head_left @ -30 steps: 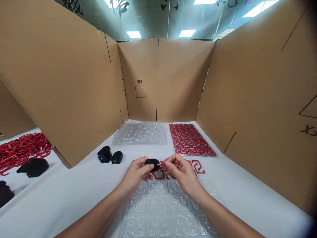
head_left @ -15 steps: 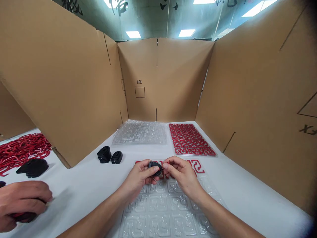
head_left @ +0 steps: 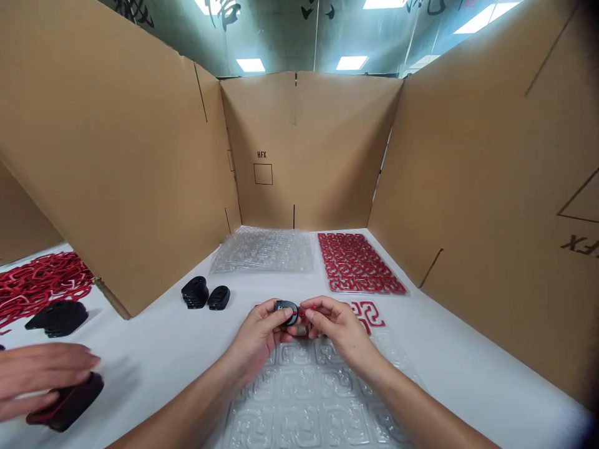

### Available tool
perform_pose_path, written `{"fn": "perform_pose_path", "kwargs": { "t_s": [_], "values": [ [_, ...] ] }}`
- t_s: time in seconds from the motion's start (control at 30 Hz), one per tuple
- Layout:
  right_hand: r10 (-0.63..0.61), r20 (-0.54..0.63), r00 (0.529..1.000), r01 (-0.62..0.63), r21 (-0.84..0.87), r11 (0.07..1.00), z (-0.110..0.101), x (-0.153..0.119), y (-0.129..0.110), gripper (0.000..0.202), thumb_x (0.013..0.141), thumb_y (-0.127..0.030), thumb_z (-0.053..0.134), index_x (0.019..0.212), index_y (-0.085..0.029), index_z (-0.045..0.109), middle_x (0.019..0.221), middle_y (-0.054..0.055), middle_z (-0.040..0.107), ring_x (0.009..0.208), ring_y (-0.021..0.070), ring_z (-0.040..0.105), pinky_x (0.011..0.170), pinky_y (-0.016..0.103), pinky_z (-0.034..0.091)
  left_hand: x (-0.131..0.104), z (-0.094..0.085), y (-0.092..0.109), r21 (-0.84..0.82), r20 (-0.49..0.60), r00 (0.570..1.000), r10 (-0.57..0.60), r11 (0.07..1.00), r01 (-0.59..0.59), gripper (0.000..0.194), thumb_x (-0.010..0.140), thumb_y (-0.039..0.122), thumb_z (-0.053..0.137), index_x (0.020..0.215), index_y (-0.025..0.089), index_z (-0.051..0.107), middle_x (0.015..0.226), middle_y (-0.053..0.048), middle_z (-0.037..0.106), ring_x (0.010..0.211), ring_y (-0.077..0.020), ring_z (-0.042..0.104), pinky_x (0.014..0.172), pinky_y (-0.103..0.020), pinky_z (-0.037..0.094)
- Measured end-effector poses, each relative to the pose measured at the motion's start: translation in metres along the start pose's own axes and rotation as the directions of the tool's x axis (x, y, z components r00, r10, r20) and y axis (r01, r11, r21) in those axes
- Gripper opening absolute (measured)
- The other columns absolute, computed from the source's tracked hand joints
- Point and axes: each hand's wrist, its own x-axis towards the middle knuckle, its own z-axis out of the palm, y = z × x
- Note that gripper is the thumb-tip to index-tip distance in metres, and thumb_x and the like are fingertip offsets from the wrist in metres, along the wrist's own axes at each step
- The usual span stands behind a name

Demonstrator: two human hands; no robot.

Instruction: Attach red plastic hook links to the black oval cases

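Observation:
Between thumb and fingers, my left hand (head_left: pixel 262 330) grips a small black oval part (head_left: pixel 286 312) over the middle of the table. Close beside it on the right, my right hand (head_left: pixel 339 324) is closed in a pinch on a small red piece (head_left: pixel 312 310), mostly hidden by the fingers. Both hands are above the far end of a clear moulded tray (head_left: pixel 299 380). Red S-shaped pieces (head_left: pixel 372 313) sit in that tray's far row, partly covered by my hands.
Black parts stand in two stacks (head_left: pixel 194 292) at centre left. Behind lie clear trays (head_left: pixel 264 251) and a filled red tray (head_left: pixel 360 262). Cardboard walls (head_left: pixel 309 149) surround the table. At left, another person's hand (head_left: pixel 44 377) touches a black-and-red part (head_left: pixel 70 402) near red strips (head_left: pixel 42 280).
The black part in my left hand has tilted and moved slightly left. At left, the other person's hand has loosened and lifted, so more of the black-and-red part shows.

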Motion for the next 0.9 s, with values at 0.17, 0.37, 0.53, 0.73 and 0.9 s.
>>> {"fn": "perform_pose_path", "kwargs": {
  "t_s": [0.17, 0.37, 0.53, 0.73, 0.9],
  "values": [
    [-0.028, -0.008, 1.0, 0.027, -0.082, 0.996, -0.001, 0.001, 0.01, 0.032, 0.076, -0.048, 0.069, 0.085, -0.017, 0.069, 0.069, 0.001, 0.067, 0.061, 0.0145, 0.059, 0.059, 0.026, 0.047, 0.001, 0.0, -0.002, 0.046, -0.004, 1.0, 0.012, 0.999, -0.011, 0.024, 0.072, 0.029, 0.077, 0.086, 0.012, 0.069, 0.077, -0.006, 0.071, 0.062, -0.0102, 0.062, 0.056, -0.019, 0.048],
    [-0.247, -0.045, 0.968, 0.187, -0.524, 0.831, -0.004, -0.002, 0.009, 0.018, 0.087, -0.029, 0.057, 0.087, -0.021, 0.073, 0.083, 0.004, 0.071, 0.076, 0.0195, 0.063, 0.071, 0.03, 0.046, 0.0, -0.001, -0.001, 0.022, -0.02, 1.0, 0.003, 1.0, -0.003, 0.026, 0.073, 0.035, 0.075, 0.085, 0.012, 0.07, 0.084, -0.01, 0.074, 0.068, -0.0157, 0.068, 0.058, -0.022, 0.051],
    [-0.3, -0.08, 0.951, 0.191, -0.612, 0.768, -0.004, -0.003, 0.005, 0.017, 0.088, -0.032, 0.058, 0.081, -0.021, 0.068, 0.075, 0.003, 0.068, 0.069, 0.0185, 0.06, 0.066, 0.028, 0.043, -0.002, 0.001, 0.002, 0.048, -0.014, 1.0, 0.019, 0.999, -0.019, 0.03, 0.071, 0.036, 0.077, 0.088, 0.012, 0.071, 0.091, -0.011, 0.074, 0.069, -0.0156, 0.068, 0.059, -0.022, 0.051],
    [-0.182, -0.137, 0.974, 0.12, -0.371, 0.921, -0.006, 0.001, 0.01, 0.027, 0.086, -0.044, 0.059, 0.077, -0.019, 0.063, 0.069, -0.001, 0.062, 0.062, 0.0145, 0.053, 0.059, 0.025, 0.04, 0.001, -0.002, 0.0, 0.125, -0.071, 0.996, 0.055, 0.991, -0.046, 0.036, 0.074, 0.041, 0.073, 0.097, 0.013, 0.069, 0.09, -0.009, 0.072, 0.066, -0.0147, 0.065, 0.059, -0.024, 0.05],
    [-0.036, -0.09, 0.995, 0.026, -0.107, 0.994, -0.005, 0.003, 0.002, 0.032, 0.076, -0.049, 0.069, 0.076, -0.018, 0.062, 0.059, -0.006, 0.053, 0.051, 0.0098, 0.045, 0.052, 0.023, 0.035, 0.0, -0.001, 0.0, 0.239, -0.116, 0.988, 0.097, 0.969, -0.067, 0.037, 0.073, 0.039, 0.07, 0.102, 0.016, 0.069, 0.067, 0.001, 0.061, 0.05, -0.01, 0.051, 0.046, -0.022, 0.042]
  ]
}}
